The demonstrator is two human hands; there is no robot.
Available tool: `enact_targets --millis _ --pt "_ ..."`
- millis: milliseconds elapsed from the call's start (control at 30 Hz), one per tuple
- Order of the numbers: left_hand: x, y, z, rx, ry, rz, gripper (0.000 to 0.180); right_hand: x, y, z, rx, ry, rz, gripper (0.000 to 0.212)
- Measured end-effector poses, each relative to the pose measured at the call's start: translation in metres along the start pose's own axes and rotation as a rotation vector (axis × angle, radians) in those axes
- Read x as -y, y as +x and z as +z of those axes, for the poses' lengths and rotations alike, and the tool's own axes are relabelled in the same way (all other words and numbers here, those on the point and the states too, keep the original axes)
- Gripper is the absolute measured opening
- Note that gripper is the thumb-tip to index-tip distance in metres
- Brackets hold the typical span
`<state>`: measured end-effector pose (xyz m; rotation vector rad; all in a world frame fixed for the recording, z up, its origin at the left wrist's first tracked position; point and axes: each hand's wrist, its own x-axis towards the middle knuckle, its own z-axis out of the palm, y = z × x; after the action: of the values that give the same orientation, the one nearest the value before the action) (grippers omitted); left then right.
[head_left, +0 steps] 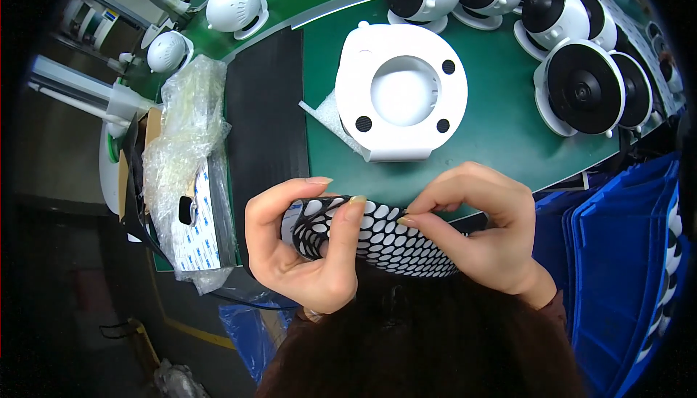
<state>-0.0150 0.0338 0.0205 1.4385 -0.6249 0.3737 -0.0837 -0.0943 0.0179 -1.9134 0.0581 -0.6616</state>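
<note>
Close to the table's near edge, both my hands hold a curled black sheet [392, 242] patterned with rows of white ovals. My left hand [308, 245] grips its rolled left end between thumb and fingers. With thumb and index finger pinched, my right hand [483, 227] closes on the sheet's upper edge; whether a small piece is between those fingertips I cannot tell. Just beyond my hands lies a white round housing [352, 82] with a wide round opening and three black round pads on its face. White foam wrap [330, 115] shows from under its left side.
Several white camera-like devices with black fronts [584, 86] crowd the back right. Two white round units [236, 7] stand at the back left. A bubble-wrapped pack [192, 107] lies left of a black mat [268, 107]. Blue bins [617, 253] stand at the right.
</note>
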Motion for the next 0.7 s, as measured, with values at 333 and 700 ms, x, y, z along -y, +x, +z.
enact_targets --millis 333,700 --pt "0.004 0.003 -0.004 0.032 0.058 0.043 0.032 0.005 0.010 -0.006 0.099 0.160 0.170 0.010" --pt "0.014 0.019 0.009 0.217 0.116 -0.069 0.045 0.002 0.093 -0.017 0.009 -0.120 -0.143 0.010"
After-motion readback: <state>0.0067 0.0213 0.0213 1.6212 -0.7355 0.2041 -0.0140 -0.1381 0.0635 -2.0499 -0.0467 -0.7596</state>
